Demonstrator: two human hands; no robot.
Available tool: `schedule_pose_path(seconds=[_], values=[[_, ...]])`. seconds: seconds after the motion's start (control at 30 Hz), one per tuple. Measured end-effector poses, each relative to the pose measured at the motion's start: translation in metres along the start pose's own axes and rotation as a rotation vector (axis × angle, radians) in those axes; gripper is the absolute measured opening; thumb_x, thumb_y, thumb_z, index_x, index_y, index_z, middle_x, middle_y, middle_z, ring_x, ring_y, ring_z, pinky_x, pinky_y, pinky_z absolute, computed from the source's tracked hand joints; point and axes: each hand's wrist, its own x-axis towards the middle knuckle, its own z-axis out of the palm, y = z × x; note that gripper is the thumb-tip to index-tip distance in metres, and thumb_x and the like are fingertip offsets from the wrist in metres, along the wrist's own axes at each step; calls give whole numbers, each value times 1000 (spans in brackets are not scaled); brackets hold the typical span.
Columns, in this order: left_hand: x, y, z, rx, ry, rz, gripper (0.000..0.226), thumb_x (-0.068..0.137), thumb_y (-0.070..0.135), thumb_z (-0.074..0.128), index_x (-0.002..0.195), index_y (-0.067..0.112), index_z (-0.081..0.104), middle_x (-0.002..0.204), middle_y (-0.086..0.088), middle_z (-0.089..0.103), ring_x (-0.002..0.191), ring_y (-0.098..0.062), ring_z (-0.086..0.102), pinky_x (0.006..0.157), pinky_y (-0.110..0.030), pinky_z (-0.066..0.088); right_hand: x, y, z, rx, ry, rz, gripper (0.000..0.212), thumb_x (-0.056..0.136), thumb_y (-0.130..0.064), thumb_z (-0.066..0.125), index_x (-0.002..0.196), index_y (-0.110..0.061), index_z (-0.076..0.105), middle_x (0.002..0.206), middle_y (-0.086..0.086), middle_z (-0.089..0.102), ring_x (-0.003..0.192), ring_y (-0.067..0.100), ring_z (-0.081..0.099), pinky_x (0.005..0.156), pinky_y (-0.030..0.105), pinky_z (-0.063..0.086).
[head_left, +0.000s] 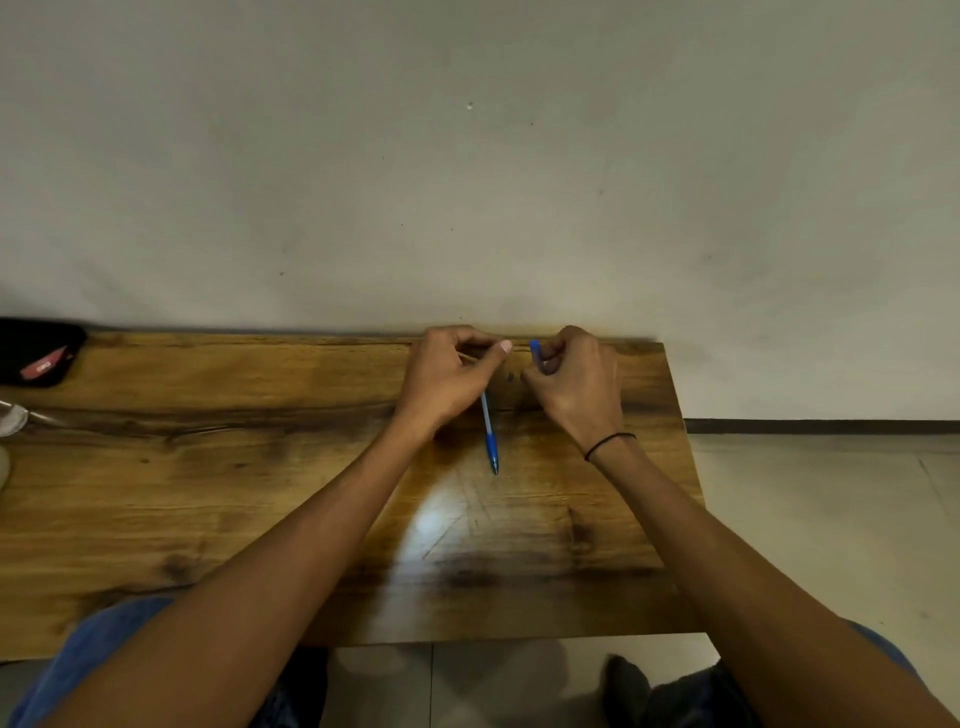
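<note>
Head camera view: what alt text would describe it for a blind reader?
The left hand grips a blue pen, tip toward the camera, while the right hand pinches a small blue piece, likely its cap, above a wooden table. A black pouch lies at the far left.

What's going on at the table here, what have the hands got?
A person sits at a wooden table, working on a blue pen. The left hand holds the pen's upper end, its tip pointing back toward the person. The right hand pinches a small blue piece, probably the cap, just apart from the left hand. A black pouch lies at the far left.
</note>
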Motion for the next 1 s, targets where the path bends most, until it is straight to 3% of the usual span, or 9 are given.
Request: schedule_pose_path(seconds=[0.1, 0.2, 0.33, 0.43, 0.53, 0.63, 0.73, 0.87, 1.0], values=[[-1, 5, -1, -203, -39, -47, 13, 92, 31, 82, 98, 20, 84, 86, 5, 82, 83, -9, 80, 77, -34, 67, -9, -8, 4, -19, 37, -127, 20, 84, -31, 75, 92, -16, 67, 81, 1, 71, 76, 25, 69, 64, 44, 59], [-3, 5, -1, -219, -11, -46, 3, 91, 23, 83, 91, 21, 83, 82, 4, 82, 79, -11, 80, 71, -32, 67, -15, -13, 9, -62, 73, -209, 22, 86, -33, 73, 93, -14, 65, 88, 5, 69, 80, 28, 67, 63, 42, 56], [-2, 3, -3, -197, -19, -49, 9, 92, 17, 82, 96, 10, 82, 82, -4, 82, 76, -18, 81, 74, -45, 68, -18, -13, 12, -128, 89, -248, 21, 89, -31, 72, 96, -13, 64, 94, 7, 67, 81, 29, 64, 60, 34, 45], [-4, 4, -2, -140, 15, -10, 11, 93, 17, 80, 97, 7, 81, 83, -5, 81, 76, -18, 81, 74, -45, 68, -22, -13, 14, -156, 107, -285, 22, 88, -30, 72, 94, -11, 62, 93, 8, 65, 83, 31, 62, 60, 34, 41], [-5, 9, -3, -236, 43, -32, 10, 95, 13, 78, 97, 3, 79, 78, -9, 81, 73, -22, 81, 73, -44, 68, -23, -12, 13, -166, 134, -290, 22, 88, -31, 72, 94, -13, 61, 94, 6, 65, 83, 32, 63, 59, 34, 39], [-4, 10, -7, -267, 36, -39, 12, 94, 13, 79, 98, 2, 78, 77, -9, 81, 72, -22, 81, 72, -41, 68, -21, -11, 11, -159, 147, -257, 21, 91, -34, 70, 94, -15, 62, 95, 4, 67, 82, 31, 66, 59, 38, 49], [-6, 5, -7, -138, 9, -60, 10, 93, 15, 81, 97, 6, 81, 78, -6, 81, 72, -18, 81, 73, -40, 68, -18, -9, 8, -168, 160, -222, 20, 88, -34, 73, 95, -18, 64, 96, 2, 69, 83, 29, 68, 62, 37, 51], [-12, -4, 5, 208, -100, -42, 6, 91, 22, 83, 93, 17, 83, 74, 3, 79, 66, -8, 77, 70, -39, 67, -13, -4, 1, -149, 165, -179, 23, 82, -32, 77, 96, -17, 67, 96, 3, 71, 81, 29, 70, 63, 37, 53], [-20, -7, 16, 486, -157, 18, 19, 87, 31, 84, 74, 19, 76, 72, 0, 76, 74, -19, 75, 70, -41, 63, -10, -3, -2, -123, 175, -159, 17, 82, -27, 74, 94, -18, 66, 95, 2, 72, 82, 27, 71, 63, 35, 51]])
